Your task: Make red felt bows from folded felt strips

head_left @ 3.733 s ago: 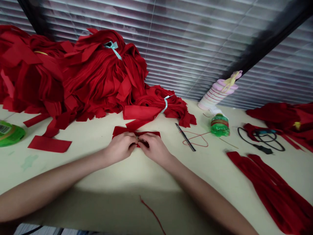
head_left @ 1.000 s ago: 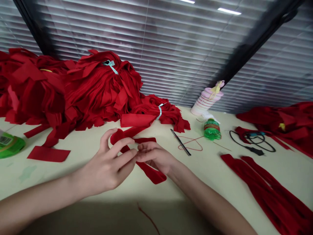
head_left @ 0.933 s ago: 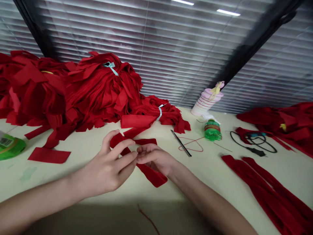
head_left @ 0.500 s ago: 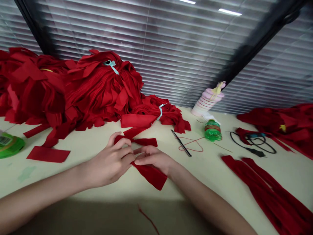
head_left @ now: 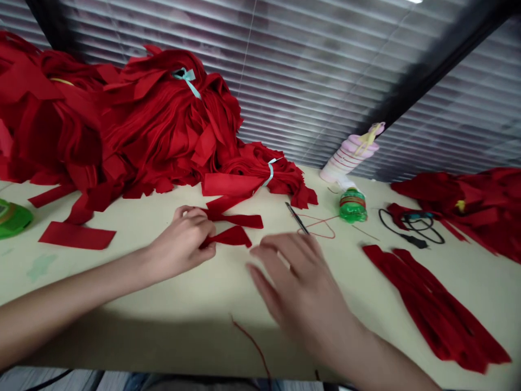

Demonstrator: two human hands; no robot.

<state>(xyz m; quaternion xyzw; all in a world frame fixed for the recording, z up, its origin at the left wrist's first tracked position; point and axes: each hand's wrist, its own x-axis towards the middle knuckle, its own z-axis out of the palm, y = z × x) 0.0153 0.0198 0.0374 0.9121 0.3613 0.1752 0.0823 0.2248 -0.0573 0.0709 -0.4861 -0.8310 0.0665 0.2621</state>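
My left hand [head_left: 185, 241] is closed on a small red felt piece [head_left: 230, 237] that rests on the cream table [head_left: 171, 304], pinching it at its left end. A second red strip [head_left: 240, 220] lies just behind it. My right hand [head_left: 299, 282] hovers over the table to the right of the piece, fingers spread and blurred, holding nothing. A black pen-like tool [head_left: 297, 218] and a loop of red thread [head_left: 321, 228] lie just beyond its fingertips.
A large heap of red felt strips [head_left: 134, 119] tied with pale blue ribbon fills the back left. A green bottle [head_left: 352, 205], a pink spool [head_left: 350, 155], a black cable [head_left: 407, 228], long red strips [head_left: 431, 304], a green object [head_left: 10, 217] and a loose red thread [head_left: 252, 342] lie around.
My right hand let go of the red piece and swung right and toward me, fingers spreading. My left hand stayed pinched on the piece, which now lies flatter on the table.
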